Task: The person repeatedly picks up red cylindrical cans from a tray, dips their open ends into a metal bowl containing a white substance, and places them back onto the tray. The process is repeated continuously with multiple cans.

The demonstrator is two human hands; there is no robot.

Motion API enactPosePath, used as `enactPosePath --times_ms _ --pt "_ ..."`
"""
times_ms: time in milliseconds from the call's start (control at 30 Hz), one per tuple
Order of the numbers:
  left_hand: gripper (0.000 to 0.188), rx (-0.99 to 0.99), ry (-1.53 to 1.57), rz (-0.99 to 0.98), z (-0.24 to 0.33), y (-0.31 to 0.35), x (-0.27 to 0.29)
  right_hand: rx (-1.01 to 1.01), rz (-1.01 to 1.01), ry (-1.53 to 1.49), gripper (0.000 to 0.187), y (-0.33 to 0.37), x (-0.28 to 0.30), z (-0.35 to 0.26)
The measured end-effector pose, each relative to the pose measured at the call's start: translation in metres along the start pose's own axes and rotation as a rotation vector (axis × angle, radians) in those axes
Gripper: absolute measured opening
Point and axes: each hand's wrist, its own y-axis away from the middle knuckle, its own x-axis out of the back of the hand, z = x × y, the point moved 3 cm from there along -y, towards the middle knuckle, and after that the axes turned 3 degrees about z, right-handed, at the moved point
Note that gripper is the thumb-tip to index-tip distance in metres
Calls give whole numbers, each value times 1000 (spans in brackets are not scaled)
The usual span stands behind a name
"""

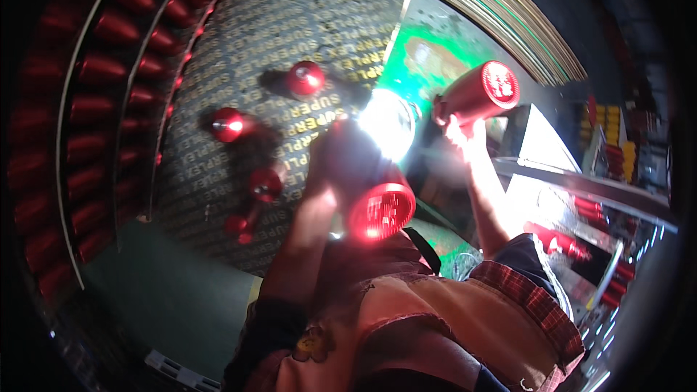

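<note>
My left hand [324, 156], partly in shadow, closes around a red metal bottle [382, 212]. Its round base tilts toward me, while glare and shadow hide its upper part. To the right, my right hand [465, 133] grips the narrow end of a second red bottle [475, 94], whose marked base points up and right. Between the two bottles shines a bright white lamp [388, 123]. Beyond my left hand, red bottles stand on the dark printed board, one farther back [306, 78] and another at left [228, 125]. A dim red bottle [266, 184] is nearer.
Racks of red bottles [116, 69] line the left side. The dark board [239, 22] carries yellow lettering. Stacked sheets [508, 18] lie at the far right, beyond a green-stained surface [428, 51]. A metal bar [588, 185] and more red bottles [557, 240] are at right.
</note>
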Motion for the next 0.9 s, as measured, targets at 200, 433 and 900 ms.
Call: enactPosePath --times_ms 200,433,900 --pt "42 489 1090 51 -156 -34 -45 -141 -156 -487 81 -37 92 6" --pt "57 656 1293 -277 -193 -38 -54 -148 -354 -446 55 -65 126 -23" --pt "38 145 -46 405 -48 186 106 482 -225 950 51 16 37 58"
